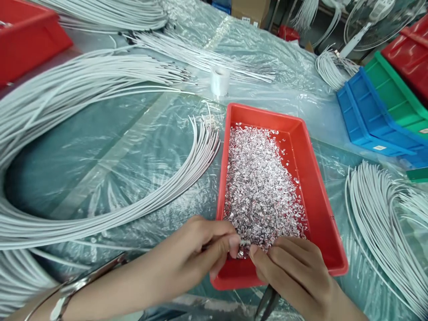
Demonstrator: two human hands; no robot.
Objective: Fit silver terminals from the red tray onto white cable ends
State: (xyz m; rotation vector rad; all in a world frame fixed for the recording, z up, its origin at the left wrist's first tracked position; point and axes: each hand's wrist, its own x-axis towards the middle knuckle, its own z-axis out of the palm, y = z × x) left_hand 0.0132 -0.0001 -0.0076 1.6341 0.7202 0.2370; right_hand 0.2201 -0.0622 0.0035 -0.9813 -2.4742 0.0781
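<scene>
A red tray (310,178) sits in front of me, filled with several small shiny metal pieces (259,178). My left hand (197,254) pinches the end of a thin white cable (241,242) over the tray's near edge. My right hand (287,267) is closed just to the right of it, fingertips pinched at a small metal piece by the cable tip. A dark tool handle (267,301) shows under my right hand. A bracelet (67,290) circles my left wrist.
Large bundles of white cables (67,133) curve across the plastic-covered table (133,147) on the left, more cables (381,214) lie at the right. A tape roll (220,80) stands behind the tray. Blue (368,116), green and red bins stand at the far right; another red bin (26,40) is at the far left.
</scene>
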